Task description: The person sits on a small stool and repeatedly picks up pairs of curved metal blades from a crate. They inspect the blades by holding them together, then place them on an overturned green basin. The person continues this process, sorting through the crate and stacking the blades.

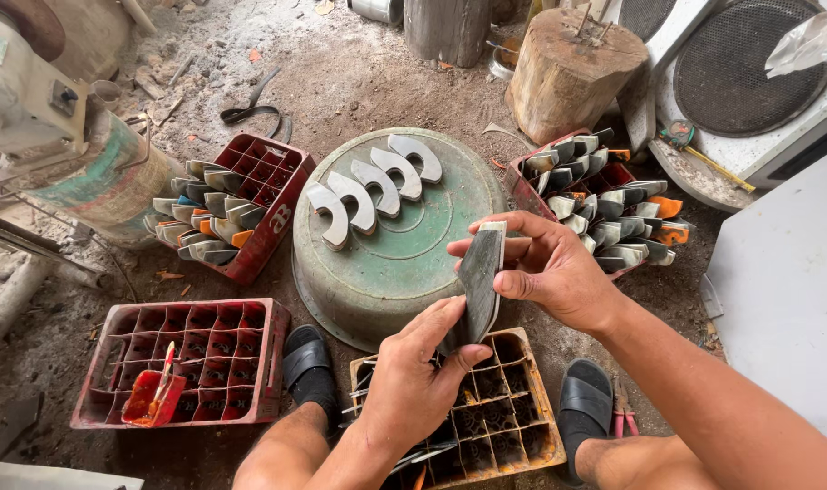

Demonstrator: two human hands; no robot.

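Both my hands hold one flat grey metal blade [479,277] upright above the yellow crate [522,436]. My right hand [545,268] pinches its upper part from the right. My left hand [413,377] grips its lower end from below. Just beyond the blade, an upturned green basin [404,263] carries several crescent-shaped grey metal pieces [368,191] laid in a row.
A red crate [268,181] at the left and another red crate [604,172] at the right hold several blades. A red crate [205,363] near my left foot holds a small red tray. A wooden stump [568,73], a machine [32,100] and white panels [786,290] surround me.
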